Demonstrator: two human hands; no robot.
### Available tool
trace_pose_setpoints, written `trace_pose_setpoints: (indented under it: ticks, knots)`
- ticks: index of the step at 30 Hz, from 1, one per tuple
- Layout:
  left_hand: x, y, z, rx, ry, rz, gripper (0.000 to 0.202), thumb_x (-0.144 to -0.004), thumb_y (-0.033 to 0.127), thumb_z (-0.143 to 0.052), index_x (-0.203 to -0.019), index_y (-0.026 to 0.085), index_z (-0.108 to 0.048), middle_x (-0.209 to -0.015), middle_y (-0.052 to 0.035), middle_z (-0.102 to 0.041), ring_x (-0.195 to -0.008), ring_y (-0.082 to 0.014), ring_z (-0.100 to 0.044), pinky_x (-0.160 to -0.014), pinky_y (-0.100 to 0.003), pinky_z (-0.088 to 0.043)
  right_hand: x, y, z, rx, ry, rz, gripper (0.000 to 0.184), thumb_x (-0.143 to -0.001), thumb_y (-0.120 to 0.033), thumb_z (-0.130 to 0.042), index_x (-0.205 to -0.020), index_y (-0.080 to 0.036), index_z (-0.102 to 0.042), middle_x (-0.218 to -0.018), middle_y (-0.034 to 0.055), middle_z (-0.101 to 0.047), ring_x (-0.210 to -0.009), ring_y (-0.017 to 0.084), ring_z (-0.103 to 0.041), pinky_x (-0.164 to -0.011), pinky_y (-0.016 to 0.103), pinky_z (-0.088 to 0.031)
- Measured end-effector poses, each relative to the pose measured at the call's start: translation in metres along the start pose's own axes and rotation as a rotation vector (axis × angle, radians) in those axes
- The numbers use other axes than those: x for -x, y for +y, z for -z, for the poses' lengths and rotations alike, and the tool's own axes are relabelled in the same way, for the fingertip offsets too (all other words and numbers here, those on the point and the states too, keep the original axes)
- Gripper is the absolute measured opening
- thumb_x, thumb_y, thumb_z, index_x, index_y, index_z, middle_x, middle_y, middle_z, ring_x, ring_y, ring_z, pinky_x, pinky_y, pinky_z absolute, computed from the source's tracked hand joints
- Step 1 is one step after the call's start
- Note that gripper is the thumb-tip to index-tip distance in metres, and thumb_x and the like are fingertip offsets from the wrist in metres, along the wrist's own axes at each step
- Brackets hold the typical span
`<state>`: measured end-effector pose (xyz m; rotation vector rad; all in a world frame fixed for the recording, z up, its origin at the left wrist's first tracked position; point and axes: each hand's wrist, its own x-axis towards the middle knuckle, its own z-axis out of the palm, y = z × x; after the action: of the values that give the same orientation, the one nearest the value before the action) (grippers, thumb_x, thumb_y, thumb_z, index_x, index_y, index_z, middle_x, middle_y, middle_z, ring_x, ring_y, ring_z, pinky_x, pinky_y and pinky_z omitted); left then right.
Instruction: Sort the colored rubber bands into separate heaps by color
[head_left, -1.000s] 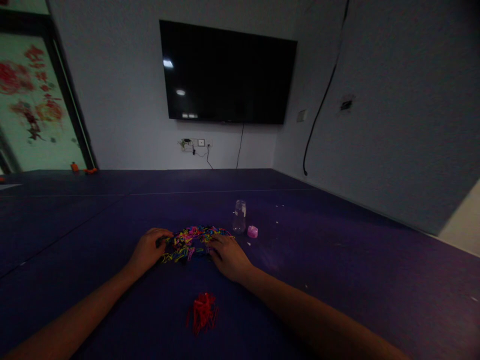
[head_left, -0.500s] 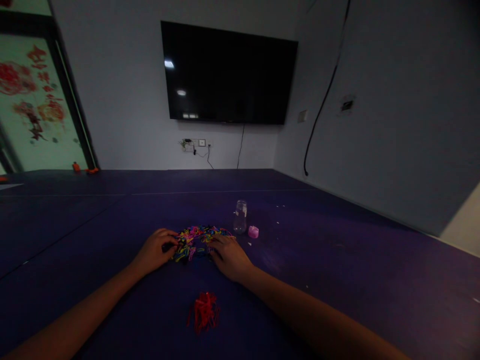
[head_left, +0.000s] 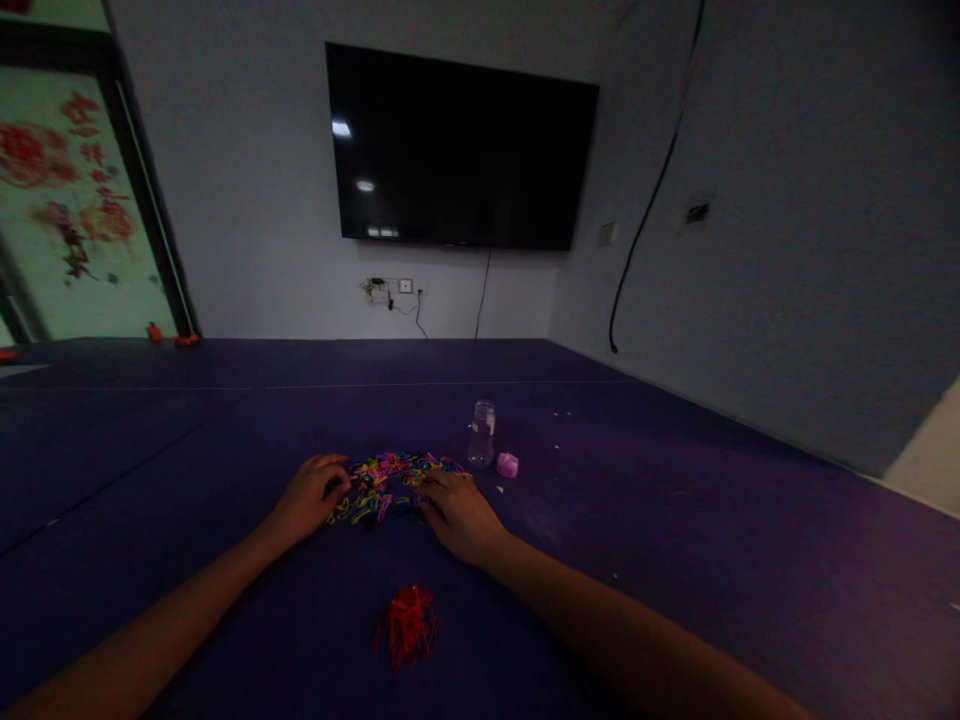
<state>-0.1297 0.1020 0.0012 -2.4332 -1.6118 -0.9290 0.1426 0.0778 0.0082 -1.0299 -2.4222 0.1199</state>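
Note:
A heap of small multicoloured bands or clips (head_left: 390, 478) lies on the dark purple surface (head_left: 675, 540) in front of me. My left hand (head_left: 309, 495) rests at the heap's left edge, fingers curled and pinched into the pieces. At the right edge my right hand (head_left: 457, 512) lies palm down, its fingertips in the pile. A separate small bunch of red pieces (head_left: 407, 623) sits nearer to me, between my forearms. What each hand pinches is too small to name.
A small clear bottle (head_left: 481, 434) stands just right of the heap, with its pink cap (head_left: 508, 464) beside it. A black screen (head_left: 459, 148) hangs on the far wall above sockets (head_left: 390, 288). White crumbs dot the surface to the right.
My left hand has shifted slightly at the heap's left edge and the pieces there are spread a little differently. My right hand has barely moved.

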Motion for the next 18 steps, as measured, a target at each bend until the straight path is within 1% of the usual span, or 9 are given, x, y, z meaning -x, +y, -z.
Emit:
trace_pose_setpoints:
  ticks: [2, 5, 8, 11, 14, 18]
  knots:
    - [0.0002, -0.0011, -0.0009, -0.003, -0.004, -0.002, 0.02, -0.082, 0.023, -0.049, -0.069, 0.019, -0.063, -0.105, -0.0104, -0.066, -0.103, -0.0261, -0.057, -0.088, -0.045, -0.045, -0.0002, -0.0003, 0.0002, -0.002, 0.005, -0.006, 0.024, -0.09, -0.018, -0.044, -0.107, -0.018, -0.062, -0.114, 0.0075, -0.06, -0.109, 0.02, -0.053, -0.094, 0.036, -0.038]
    - [0.0004, -0.0017, -0.001, 0.006, 0.034, -0.007, 0.018, -0.083, 0.023, -0.048, -0.07, 0.02, -0.061, -0.105, -0.0093, -0.066, -0.102, -0.025, -0.058, -0.088, -0.043, -0.046, -0.0005, -0.0007, 0.0003, 0.006, 0.008, -0.011, 0.024, -0.089, -0.018, -0.045, -0.106, -0.019, -0.062, -0.115, 0.0077, -0.06, -0.11, 0.021, -0.053, -0.095, 0.036, -0.037]
    - [0.0002, -0.0005, 0.0005, 0.034, 0.09, -0.002, 0.017, -0.082, 0.024, -0.048, -0.072, 0.021, -0.061, -0.099, -0.0079, -0.067, -0.097, -0.0238, -0.06, -0.086, -0.041, -0.047, -0.0004, -0.0012, 0.0008, 0.005, 0.007, -0.012, 0.025, -0.089, -0.017, -0.045, -0.107, -0.019, -0.062, -0.115, 0.0077, -0.06, -0.108, 0.02, -0.054, -0.093, 0.035, -0.038]
    - [0.0001, 0.002, 0.0029, 0.058, 0.12, 0.01, 0.016, -0.081, 0.025, -0.048, -0.072, 0.021, -0.061, -0.093, -0.0074, -0.067, -0.092, -0.0236, -0.062, -0.085, -0.04, -0.047, 0.0, -0.0016, 0.0013, 0.002, 0.009, -0.014, 0.025, -0.089, -0.017, -0.045, -0.107, -0.019, -0.062, -0.114, 0.0078, -0.06, -0.108, 0.02, -0.054, -0.093, 0.035, -0.038]
    - [0.0004, 0.0043, 0.0053, 0.049, 0.141, 0.05, 0.015, -0.08, 0.024, -0.049, -0.071, 0.02, -0.061, -0.089, -0.0069, -0.068, -0.087, -0.0231, -0.063, -0.084, -0.039, -0.048, 0.0002, -0.0013, 0.0012, 0.003, 0.009, -0.011, 0.025, -0.089, -0.017, -0.045, -0.108, -0.019, -0.062, -0.114, 0.0079, -0.06, -0.109, 0.021, -0.054, -0.093, 0.035, -0.038]
    - [0.0008, 0.005, 0.0069, 0.037, 0.144, 0.124, 0.015, -0.076, 0.02, -0.049, -0.069, 0.02, -0.061, -0.079, -0.0056, -0.068, -0.079, -0.0224, -0.064, -0.08, -0.038, -0.049, 0.0004, -0.0004, 0.0005, 0.015, 0.009, -0.009, 0.026, -0.089, -0.017, -0.045, -0.109, -0.019, -0.062, -0.116, 0.0084, -0.059, -0.11, 0.021, -0.053, -0.094, 0.035, -0.038]
